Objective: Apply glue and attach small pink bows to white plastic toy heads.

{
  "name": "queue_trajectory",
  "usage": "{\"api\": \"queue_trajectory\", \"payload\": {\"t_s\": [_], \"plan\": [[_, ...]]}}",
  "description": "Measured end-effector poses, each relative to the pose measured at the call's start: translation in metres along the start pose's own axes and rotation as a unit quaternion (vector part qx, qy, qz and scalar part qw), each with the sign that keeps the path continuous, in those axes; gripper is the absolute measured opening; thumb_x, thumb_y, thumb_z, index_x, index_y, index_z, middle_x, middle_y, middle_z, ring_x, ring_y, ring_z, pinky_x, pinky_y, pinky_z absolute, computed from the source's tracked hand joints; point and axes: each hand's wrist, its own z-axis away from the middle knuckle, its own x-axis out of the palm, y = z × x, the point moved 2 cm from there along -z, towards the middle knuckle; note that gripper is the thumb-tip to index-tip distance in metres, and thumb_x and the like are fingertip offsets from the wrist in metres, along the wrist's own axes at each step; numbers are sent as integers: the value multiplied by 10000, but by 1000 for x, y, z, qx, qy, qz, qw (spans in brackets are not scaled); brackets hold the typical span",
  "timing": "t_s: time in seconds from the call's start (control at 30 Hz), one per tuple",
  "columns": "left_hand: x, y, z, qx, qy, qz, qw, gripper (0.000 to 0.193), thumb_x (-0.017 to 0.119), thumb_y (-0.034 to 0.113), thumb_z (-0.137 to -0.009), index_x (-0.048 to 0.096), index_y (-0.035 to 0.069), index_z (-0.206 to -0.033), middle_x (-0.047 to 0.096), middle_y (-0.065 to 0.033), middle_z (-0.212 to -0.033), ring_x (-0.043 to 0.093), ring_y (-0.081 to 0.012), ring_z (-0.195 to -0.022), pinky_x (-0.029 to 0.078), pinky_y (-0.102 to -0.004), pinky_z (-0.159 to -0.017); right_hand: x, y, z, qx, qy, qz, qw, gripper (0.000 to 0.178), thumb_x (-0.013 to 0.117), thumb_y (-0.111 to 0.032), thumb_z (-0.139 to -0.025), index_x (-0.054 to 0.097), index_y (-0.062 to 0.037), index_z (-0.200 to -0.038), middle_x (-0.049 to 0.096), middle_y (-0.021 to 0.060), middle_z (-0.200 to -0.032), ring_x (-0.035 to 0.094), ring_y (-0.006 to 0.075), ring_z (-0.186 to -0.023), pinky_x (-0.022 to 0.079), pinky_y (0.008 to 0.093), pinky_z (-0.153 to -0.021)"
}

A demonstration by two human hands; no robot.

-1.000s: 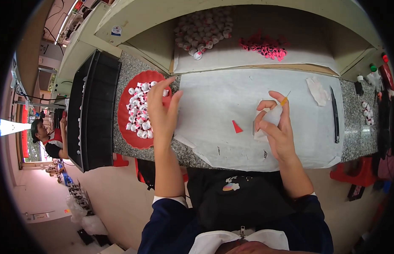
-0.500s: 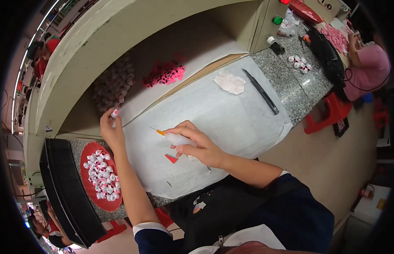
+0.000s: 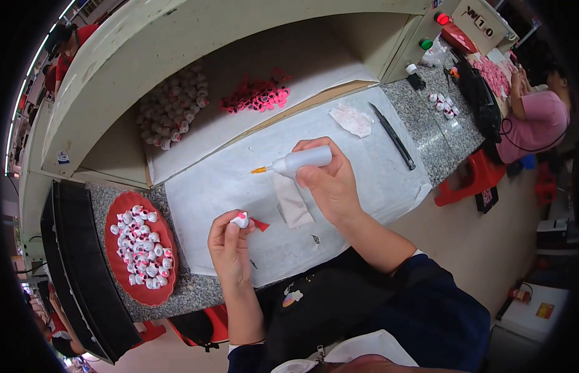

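Behind the white sheet (image 3: 376, 177), as seen on my remote feed, a beige cabinet (image 3: 196, 37) arches over the granite counter (image 3: 451, 133) on which the sheet lies. Well to the sheet's left I make out a black bin (image 3: 84, 267); between the two stands a red dish (image 3: 151, 298) filled with small white-and-pink pieces. Past the sheet's far edge, inside the cabinet, I see a heap of white pieces (image 3: 174, 105) and, right of it, a pile of pink pieces (image 3: 258, 96). Over the sheet's middle, the right hand (image 3: 332, 189) is wrapped around a translucent bottle (image 3: 309, 159), its orange nozzle pointing left. Over the sheet's near left part, the left hand (image 3: 229, 252) pinches between thumb and fingers. On the sheet I count a black knife (image 3: 394, 138) toward its right edge, a pale strip (image 3: 293, 204) mid-sheet, crumpled tissue (image 3: 352, 120) far right and a red scrap (image 3: 260, 225) near left. Smallest is the white-and-pink piece (image 3: 240, 219) in that left pinch, above the sheet.
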Motion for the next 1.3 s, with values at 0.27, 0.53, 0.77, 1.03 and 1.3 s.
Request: {"api": "queue_trajectory", "payload": {"t_s": [0.27,0.53,0.77,1.03,1.3], "plan": [[-4,3,8,33,87,-30,995,278,509,-40,-737,461,-29,-1010,528,-125,-963,530,-166,-818,442,-283,-732,27,4,6,22,5,21,1000,283,573,-6,-651,440,-27,-899,458,95,-887,455,126,-710,383,228,-586],[-8,2,6,54,87,-32,994,354,535,-64,-711,432,-20,-1047,518,-121,-999,516,-159,-899,429,-274,-781,28,10,22,-196,-120,175,958,358,667,41,-546,463,-26,-832,460,82,-792,482,136,-671,401,231,-602],[-11,2,6,65,76,-30,994,365,566,-27,-705,434,-15,-1045,511,-137,-1018,520,-176,-906,429,-312,-807,36,13,31,-264,-211,290,895,440,751,25,-477,492,-32,-829,474,87,-792,522,158,-653,436,234,-560],[-9,2,6,62,70,-35,995,365,570,-23,-705,436,-14,-1044,516,-142,-1014,530,-191,-891,425,-311,-800,38,14,32,-265,-207,305,891,431,764,10,-462,507,-38,-805,484,81,-760,532,158,-620,434,239,-525],[-9,3,6,52,61,-40,996,361,567,-28,-706,437,-16,-1042,514,-147,-1017,532,-197,-890,430,-303,-789,39,14,31,-269,-219,322,881,434,771,-21,-459,513,-35,-807,488,78,-724,513,156,-595,415,239,-503]]}}
